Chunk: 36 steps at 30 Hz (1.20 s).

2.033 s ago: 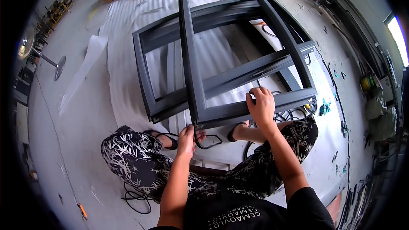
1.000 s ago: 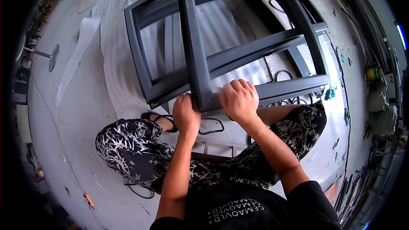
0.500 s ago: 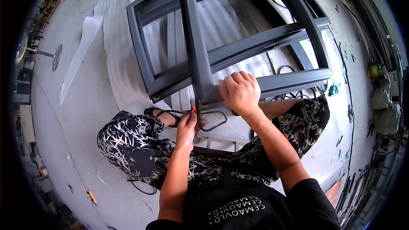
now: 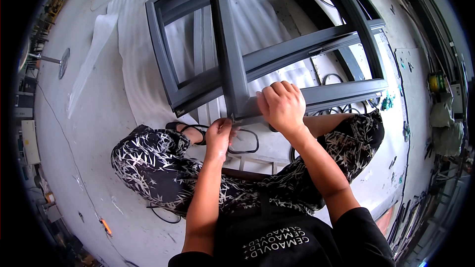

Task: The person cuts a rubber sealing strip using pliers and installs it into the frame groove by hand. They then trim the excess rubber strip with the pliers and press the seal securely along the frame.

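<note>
My right hand [image 4: 283, 105] is wrapped over the lower bar of a dark grey window frame [image 4: 232, 64], close to its near left corner. This frame stands tilted over a second dark grey frame [image 4: 166, 64] beneath it. At that same corner, the closed fingers of my left hand [image 4: 217, 137] touch the lower end of the frame's upright bar. What they pinch is hidden. A thin black cord or strip [image 4: 257, 143] forms a loop just right of my left hand, and more of it curves by my foot.
Crumpled white sheeting [image 4: 133, 49] lies under the frames and to their left. An orange-handled tool [image 4: 105, 226] is on the floor at lower left. A round metal disc on a rod [image 4: 64, 63] stands far left. Long dark profiles [image 4: 420, 20] line the right side.
My left hand has shifted slightly up toward the frame's corner. The small orange piece at its fingertips no longer shows. The black loop has changed shape; my right hand keeps its grip.
</note>
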Available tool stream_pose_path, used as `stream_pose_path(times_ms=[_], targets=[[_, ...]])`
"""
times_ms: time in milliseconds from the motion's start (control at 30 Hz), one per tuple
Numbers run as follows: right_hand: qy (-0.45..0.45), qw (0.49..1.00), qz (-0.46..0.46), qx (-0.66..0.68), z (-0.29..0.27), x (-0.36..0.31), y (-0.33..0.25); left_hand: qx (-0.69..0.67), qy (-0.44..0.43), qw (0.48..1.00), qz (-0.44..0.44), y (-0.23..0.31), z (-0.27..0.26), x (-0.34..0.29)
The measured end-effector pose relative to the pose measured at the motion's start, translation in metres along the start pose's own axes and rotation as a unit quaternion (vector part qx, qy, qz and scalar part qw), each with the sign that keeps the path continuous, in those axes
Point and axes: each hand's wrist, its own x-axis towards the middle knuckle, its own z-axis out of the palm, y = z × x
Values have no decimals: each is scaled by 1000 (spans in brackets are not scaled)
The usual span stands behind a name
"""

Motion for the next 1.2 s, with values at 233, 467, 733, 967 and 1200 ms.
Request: stream_pose_path(times_ms=[233,467,733,967,1200], targets=[[0,1000,1,0,1,-1,0,39,19,998,38,0,5,-2],[-35,999,24,-4,-5,1,-7,12,1,999,34,-8,0,13],[-44,999,23,-7,-4,2,-5,-15,23,1000,9,6,11,14],[-24,1000,12,5,-7,-2,-6,2,26,999,18,7,11,13],[-75,975,34,208,-26,-76,-16,-11,-81,995,-57,-10,-13,-23]])
